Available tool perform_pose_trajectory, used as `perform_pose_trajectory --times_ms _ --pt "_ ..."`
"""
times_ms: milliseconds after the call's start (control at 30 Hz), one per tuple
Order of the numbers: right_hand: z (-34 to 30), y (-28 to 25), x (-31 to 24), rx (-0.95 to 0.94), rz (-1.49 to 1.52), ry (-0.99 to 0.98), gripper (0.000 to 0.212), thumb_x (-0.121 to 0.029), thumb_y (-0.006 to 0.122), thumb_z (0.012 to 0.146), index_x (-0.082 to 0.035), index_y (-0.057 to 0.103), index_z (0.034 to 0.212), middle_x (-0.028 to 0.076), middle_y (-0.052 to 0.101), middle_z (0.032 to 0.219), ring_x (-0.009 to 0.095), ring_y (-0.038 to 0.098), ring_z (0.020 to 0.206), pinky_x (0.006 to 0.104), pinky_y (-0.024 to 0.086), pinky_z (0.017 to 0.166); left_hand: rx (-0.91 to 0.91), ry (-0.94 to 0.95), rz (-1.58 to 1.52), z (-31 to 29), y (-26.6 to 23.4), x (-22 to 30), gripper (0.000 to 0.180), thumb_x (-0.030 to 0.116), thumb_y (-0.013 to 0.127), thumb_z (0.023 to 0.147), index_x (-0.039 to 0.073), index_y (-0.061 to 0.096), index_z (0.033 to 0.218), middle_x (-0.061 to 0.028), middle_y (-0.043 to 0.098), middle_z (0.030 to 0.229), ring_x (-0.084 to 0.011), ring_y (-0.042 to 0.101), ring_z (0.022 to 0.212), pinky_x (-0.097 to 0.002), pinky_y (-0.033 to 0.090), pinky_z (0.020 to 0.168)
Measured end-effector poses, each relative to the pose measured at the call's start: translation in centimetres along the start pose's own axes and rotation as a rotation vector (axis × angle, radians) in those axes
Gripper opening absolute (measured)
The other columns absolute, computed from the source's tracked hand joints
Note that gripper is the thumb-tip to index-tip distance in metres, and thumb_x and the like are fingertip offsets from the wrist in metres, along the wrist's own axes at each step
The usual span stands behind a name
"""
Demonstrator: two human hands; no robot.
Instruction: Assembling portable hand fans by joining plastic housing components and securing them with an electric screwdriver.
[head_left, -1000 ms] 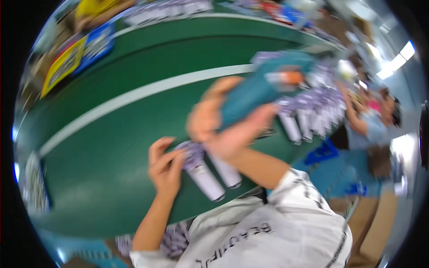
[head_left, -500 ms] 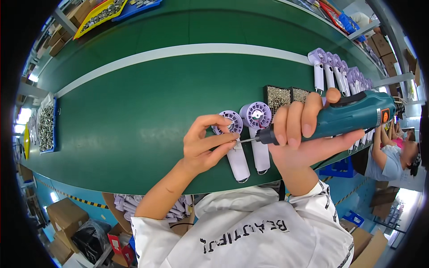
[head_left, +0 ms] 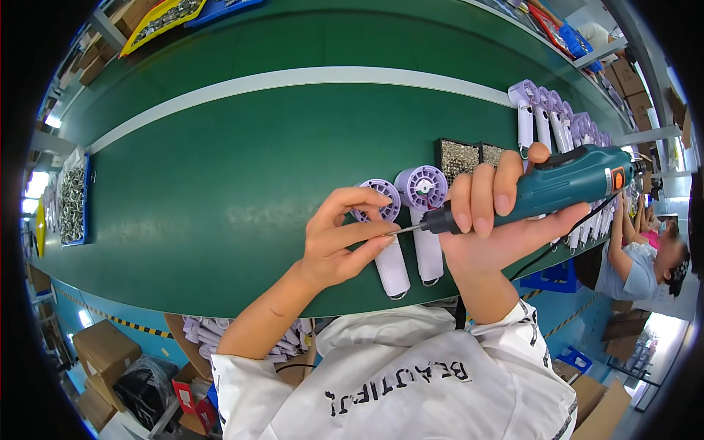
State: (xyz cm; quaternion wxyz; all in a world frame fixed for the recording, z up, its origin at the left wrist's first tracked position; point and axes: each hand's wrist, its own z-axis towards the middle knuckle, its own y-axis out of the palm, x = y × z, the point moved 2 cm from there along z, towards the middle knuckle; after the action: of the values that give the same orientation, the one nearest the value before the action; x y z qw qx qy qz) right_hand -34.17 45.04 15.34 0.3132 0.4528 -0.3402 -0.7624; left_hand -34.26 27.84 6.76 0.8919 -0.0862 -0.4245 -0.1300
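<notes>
Green tabletop (head_left: 220, 198) is crossed on its far side by a curved white strip (head_left: 293, 78). At the far left, a yellow tray (head_left: 130, 48) is filled with small metal pieces, and a blue tray (head_left: 213, 17) is set beside it. At the left end, shiny metal parts are heaped in another blue tray (head_left: 89, 196). Right of centre, two black boxes (head_left: 438, 155) are placed side by side, and tiny metal pieces are contained in both; the nearer part of the pair is covered by the right hand (head_left: 488, 213). In that hand a teal electric screwdriver (head_left: 568, 185) is gripped, its bit (head_left: 411, 229) pointed left. By the left hand (head_left: 345, 238), thumb and index finger are closed about the bit's tip; whether a screw is pinched there cannot be told. Beneath this, a left lavender fan (head_left: 394, 273) is laid near the table edge, with a right lavender fan (head_left: 429, 253) just beside it. More fans (head_left: 525, 121) are lined up at the far right. Below the near edge, at left, lavender and white pieces (head_left: 209, 334) are piled, their container partly hidden.
</notes>
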Motion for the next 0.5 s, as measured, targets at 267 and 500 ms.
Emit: perform_pose_trajectory --times_ms 267,500 --pt "-0.1 -0.03 -0.15 -0.026 -0.022 -0.005 0.084 -0.085 0.036 0.08 -0.014 0.051 0.123 0.003 0.051 0.066 0.016 0.046 0.043 0.0325 0.038 0.038 -0.018 0.024 0.028 0.07 -0.16 -0.18 0.019 -0.002 0.075 0.071 0.001 0.075 0.089 -0.014 0.058 0.115 -0.0177 0.061 0.078 -0.0296 0.051 0.073" --pt "0.11 -0.13 -0.27 -0.031 -0.009 0.009 0.085 -0.086 0.037 0.079 -0.014 0.05 0.123 0.004 0.053 0.067 0.017 0.048 0.043 0.033 0.039 0.039 -0.028 0.013 0.051 0.31 -0.15 -0.1 0.019 -0.002 0.076 0.069 0.001 0.075 0.088 -0.0142 0.058 0.114 -0.0178 0.062 0.078 -0.0297 0.052 0.072"
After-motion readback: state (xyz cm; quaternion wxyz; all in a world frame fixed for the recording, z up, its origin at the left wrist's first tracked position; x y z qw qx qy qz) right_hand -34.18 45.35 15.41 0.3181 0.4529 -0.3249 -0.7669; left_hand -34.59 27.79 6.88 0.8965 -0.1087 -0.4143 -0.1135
